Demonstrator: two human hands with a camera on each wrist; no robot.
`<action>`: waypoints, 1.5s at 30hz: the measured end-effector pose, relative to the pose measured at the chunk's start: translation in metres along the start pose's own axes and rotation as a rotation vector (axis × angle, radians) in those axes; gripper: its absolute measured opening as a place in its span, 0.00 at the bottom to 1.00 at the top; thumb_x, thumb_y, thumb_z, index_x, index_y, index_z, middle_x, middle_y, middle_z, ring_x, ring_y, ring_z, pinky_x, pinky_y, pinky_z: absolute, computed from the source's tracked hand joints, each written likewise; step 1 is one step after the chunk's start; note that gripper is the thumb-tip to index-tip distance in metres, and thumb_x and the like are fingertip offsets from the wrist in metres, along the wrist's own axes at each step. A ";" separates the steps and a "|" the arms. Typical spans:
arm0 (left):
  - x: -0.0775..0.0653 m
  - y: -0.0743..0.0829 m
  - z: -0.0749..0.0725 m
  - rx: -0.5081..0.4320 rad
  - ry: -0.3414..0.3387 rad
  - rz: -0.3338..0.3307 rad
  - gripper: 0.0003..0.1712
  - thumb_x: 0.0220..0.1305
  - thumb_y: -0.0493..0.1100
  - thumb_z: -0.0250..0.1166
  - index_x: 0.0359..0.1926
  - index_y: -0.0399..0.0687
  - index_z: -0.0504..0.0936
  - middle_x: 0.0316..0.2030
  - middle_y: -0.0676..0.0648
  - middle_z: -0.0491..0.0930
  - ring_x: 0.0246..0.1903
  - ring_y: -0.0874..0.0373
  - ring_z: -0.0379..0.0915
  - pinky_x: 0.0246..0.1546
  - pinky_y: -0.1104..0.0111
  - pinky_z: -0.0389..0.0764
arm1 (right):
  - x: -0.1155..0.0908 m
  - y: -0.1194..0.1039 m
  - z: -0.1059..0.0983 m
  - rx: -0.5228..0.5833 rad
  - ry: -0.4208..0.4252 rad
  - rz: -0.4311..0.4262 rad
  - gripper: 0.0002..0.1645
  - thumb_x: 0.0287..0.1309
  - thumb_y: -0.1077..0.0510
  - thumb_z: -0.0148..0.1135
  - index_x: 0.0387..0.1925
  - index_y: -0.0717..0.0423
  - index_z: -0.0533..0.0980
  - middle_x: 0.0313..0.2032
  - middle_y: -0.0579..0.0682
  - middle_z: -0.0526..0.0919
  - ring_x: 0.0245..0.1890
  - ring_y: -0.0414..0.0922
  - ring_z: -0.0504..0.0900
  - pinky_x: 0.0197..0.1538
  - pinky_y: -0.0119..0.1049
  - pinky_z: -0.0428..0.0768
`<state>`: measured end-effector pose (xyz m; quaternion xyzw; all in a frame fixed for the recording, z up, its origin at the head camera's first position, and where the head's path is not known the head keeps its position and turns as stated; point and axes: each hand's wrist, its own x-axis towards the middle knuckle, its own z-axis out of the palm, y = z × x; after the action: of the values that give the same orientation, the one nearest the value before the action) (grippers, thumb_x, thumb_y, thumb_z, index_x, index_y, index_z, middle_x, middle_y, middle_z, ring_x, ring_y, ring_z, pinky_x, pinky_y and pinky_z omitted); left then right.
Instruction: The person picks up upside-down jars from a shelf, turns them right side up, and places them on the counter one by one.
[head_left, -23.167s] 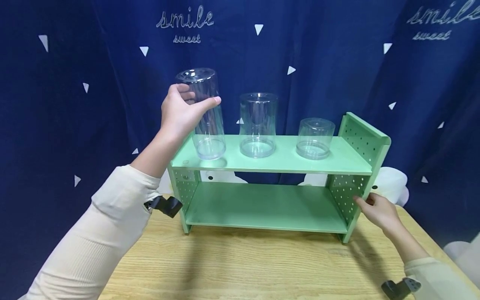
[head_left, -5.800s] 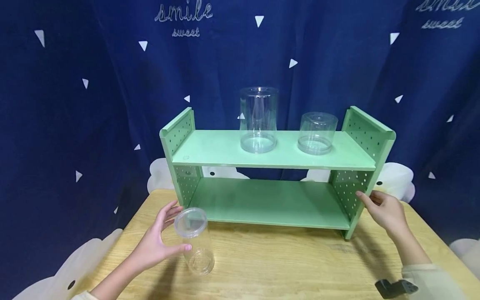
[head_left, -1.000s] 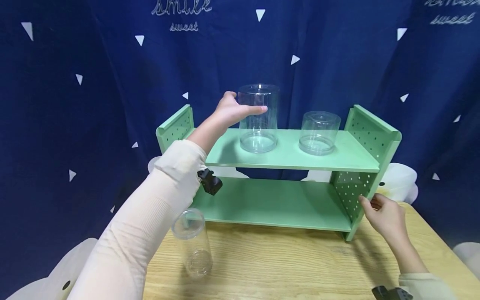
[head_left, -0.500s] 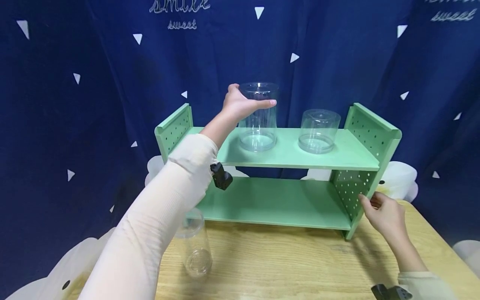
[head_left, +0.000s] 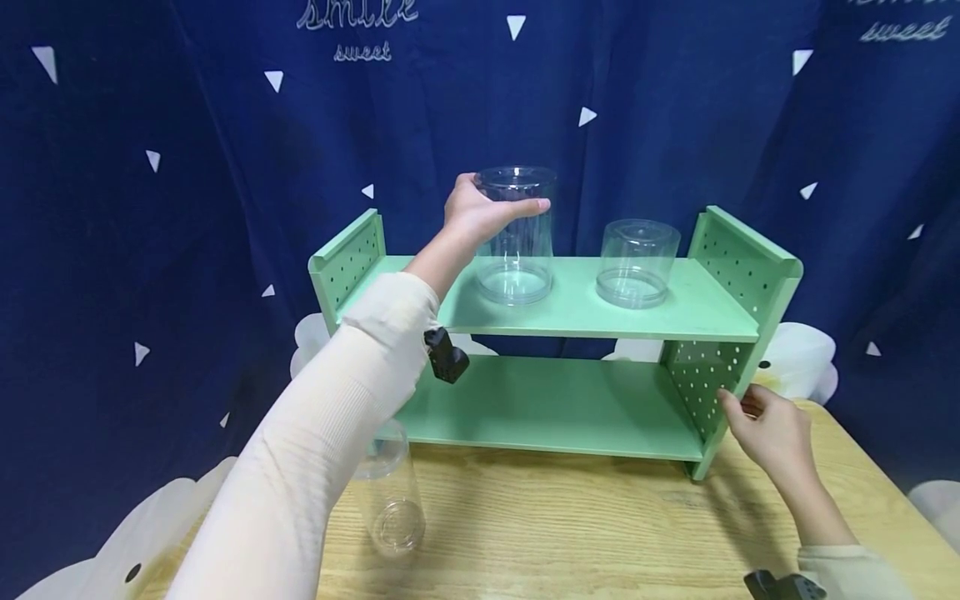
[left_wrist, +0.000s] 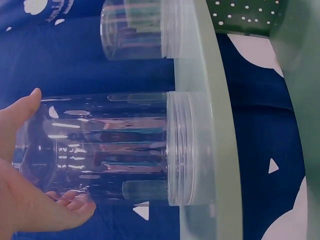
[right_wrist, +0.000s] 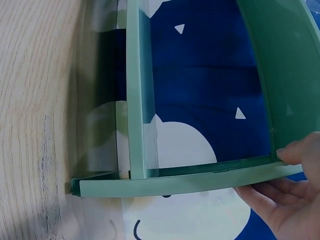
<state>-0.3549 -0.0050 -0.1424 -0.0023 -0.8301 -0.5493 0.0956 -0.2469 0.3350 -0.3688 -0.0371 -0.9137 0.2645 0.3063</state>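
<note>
A clear plastic jar (head_left: 517,250), medium in height, stands upside down on its lid in the middle of the green shelf's upper board (head_left: 577,317). My left hand (head_left: 480,215) grips its upper part, thumb across the near side; the left wrist view has the ridged lid (left_wrist: 181,147) against the board. My right hand (head_left: 772,433) pinches the front edge of the right side panel (head_left: 708,387) between thumb and fingers. Below my left forearm, a tall clear jar (head_left: 401,500) stands lid up on the table, partly hidden by the sleeve.
A short clear jar (head_left: 637,258) stands on the upper board, right of the middle one. The lower board (head_left: 555,408) runs between perforated side panels. Behind hangs a blue curtain (head_left: 645,125); the wooden table (head_left: 562,525) extends in front.
Earlier my left hand held the tall jar at the upper board's left end, then on the table. It has since moved up to the medium jar. My right hand stays at the side panel.
</note>
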 end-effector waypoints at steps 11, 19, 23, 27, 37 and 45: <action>-0.012 0.003 -0.009 -0.015 0.010 0.036 0.59 0.39 0.61 0.78 0.70 0.55 0.56 0.64 0.50 0.68 0.61 0.60 0.67 0.62 0.67 0.73 | -0.002 0.000 0.001 0.001 -0.008 0.006 0.19 0.62 0.54 0.57 0.37 0.69 0.81 0.36 0.69 0.85 0.36 0.64 0.84 0.39 0.54 0.76; -0.025 0.005 -0.019 -0.013 -0.033 0.047 0.58 0.41 0.62 0.77 0.70 0.55 0.56 0.63 0.50 0.68 0.60 0.60 0.67 0.62 0.66 0.73 | -0.002 0.001 0.001 0.002 -0.020 -0.004 0.20 0.62 0.55 0.56 0.39 0.72 0.80 0.37 0.70 0.85 0.37 0.67 0.83 0.41 0.56 0.77; -0.031 0.006 -0.024 -0.001 -0.043 0.064 0.59 0.42 0.62 0.76 0.71 0.54 0.55 0.65 0.49 0.67 0.62 0.59 0.66 0.63 0.65 0.73 | -0.002 0.001 0.001 -0.004 -0.025 -0.005 0.20 0.63 0.55 0.56 0.39 0.72 0.80 0.37 0.70 0.84 0.38 0.67 0.82 0.41 0.57 0.76; -0.037 0.007 -0.031 -0.010 -0.039 0.091 0.58 0.42 0.61 0.76 0.70 0.54 0.55 0.65 0.49 0.67 0.62 0.58 0.66 0.63 0.65 0.73 | -0.002 0.001 0.001 -0.004 -0.015 -0.010 0.20 0.62 0.55 0.57 0.39 0.72 0.80 0.36 0.70 0.85 0.38 0.67 0.83 0.41 0.56 0.76; -0.056 0.007 -0.045 -0.061 -0.068 0.129 0.56 0.44 0.59 0.75 0.71 0.53 0.57 0.65 0.49 0.69 0.62 0.58 0.67 0.62 0.62 0.73 | -0.006 0.001 0.001 -0.008 -0.018 -0.025 0.19 0.62 0.56 0.57 0.38 0.73 0.80 0.36 0.71 0.84 0.38 0.68 0.83 0.41 0.58 0.75; -0.070 0.006 -0.054 -0.090 -0.084 0.154 0.55 0.45 0.57 0.75 0.71 0.53 0.56 0.66 0.48 0.68 0.64 0.58 0.66 0.62 0.62 0.74 | -0.004 -0.001 0.002 -0.009 -0.002 -0.021 0.19 0.62 0.56 0.57 0.37 0.71 0.80 0.36 0.70 0.85 0.37 0.67 0.83 0.41 0.57 0.75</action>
<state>-0.2774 -0.0448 -0.1273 -0.0933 -0.8053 -0.5764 0.1026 -0.2447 0.3322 -0.3719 -0.0289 -0.9155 0.2572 0.3080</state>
